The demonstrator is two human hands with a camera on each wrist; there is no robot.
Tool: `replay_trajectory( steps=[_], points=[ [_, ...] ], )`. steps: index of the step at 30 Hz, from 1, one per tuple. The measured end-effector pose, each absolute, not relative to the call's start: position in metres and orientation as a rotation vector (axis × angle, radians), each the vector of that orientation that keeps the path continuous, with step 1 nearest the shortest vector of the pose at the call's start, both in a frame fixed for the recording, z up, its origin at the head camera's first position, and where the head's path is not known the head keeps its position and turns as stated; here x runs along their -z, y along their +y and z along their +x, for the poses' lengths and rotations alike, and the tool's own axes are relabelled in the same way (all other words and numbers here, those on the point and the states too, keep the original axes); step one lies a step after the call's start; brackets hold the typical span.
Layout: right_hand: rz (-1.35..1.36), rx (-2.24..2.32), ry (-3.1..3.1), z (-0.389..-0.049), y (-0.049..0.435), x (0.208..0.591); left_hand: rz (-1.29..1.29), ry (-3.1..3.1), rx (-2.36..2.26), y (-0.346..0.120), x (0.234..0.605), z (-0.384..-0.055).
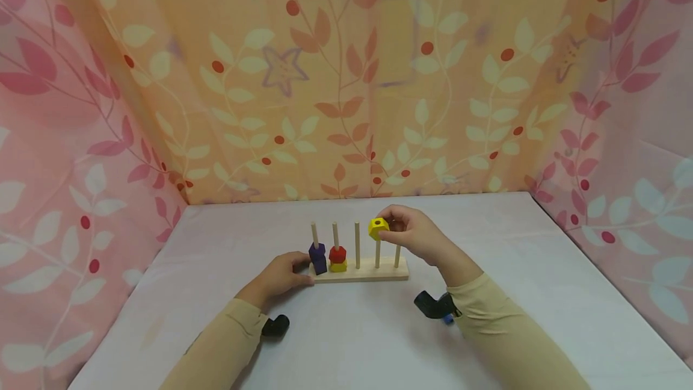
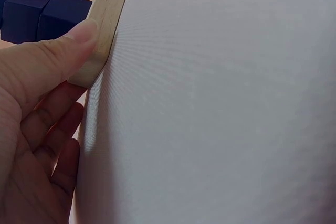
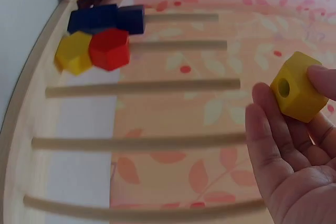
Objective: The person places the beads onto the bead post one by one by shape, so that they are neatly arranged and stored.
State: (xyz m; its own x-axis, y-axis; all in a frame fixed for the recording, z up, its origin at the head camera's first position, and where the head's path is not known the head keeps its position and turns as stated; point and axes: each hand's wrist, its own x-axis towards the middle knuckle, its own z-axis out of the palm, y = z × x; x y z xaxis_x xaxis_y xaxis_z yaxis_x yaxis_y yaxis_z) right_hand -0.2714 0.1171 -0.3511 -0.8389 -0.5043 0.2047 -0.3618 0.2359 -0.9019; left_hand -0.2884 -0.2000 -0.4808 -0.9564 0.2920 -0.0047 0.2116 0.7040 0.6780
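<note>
My right hand (image 1: 414, 233) pinches a yellow hexagonal block (image 1: 378, 229) with a hole through it, up at the top of the fourth peg (image 1: 377, 254). In the right wrist view the held block (image 3: 300, 87) is beyond the third peg's tip, thumb on one side and fingers on the other. My left hand (image 1: 278, 275) grips the left end of the wooden peg base (image 1: 363, 275), its thumb (image 2: 79, 35) on the edge. Dark blue blocks (image 1: 318, 257) are stacked on the first peg. On the second, a red block (image 1: 338, 254) sits over a yellow one (image 1: 338, 267).
The third peg (image 1: 357, 245) and the fifth peg (image 1: 397, 256) stand bare. Black wrist devices (image 1: 276, 326) stick out from both sleeves, low over the white tabletop (image 1: 346, 342). A leaf-patterned curtain (image 1: 346, 107) rises behind the table and on both sides.
</note>
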Motion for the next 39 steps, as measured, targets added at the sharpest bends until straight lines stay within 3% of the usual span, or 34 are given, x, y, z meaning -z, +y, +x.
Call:
replay_trajectory(
  steps=[10, 23, 39],
  points=[
    [-0.907, 1.718, 2.386, -0.277, 0.08, 0.343, 0.419, 2.787, -1.086, -0.201, 0.482, -0.29],
    [-0.734, 1.82, 2.469, -0.286, 0.041, 0.351, 0.339, 2.758, -1.103, -0.201, 0.482, -0.29],
    [-0.573, 1.813, 2.497, -0.29, 0.028, 0.36, 0.361, 2.746, -1.123, -0.202, 0.488, -0.294]
  ],
)
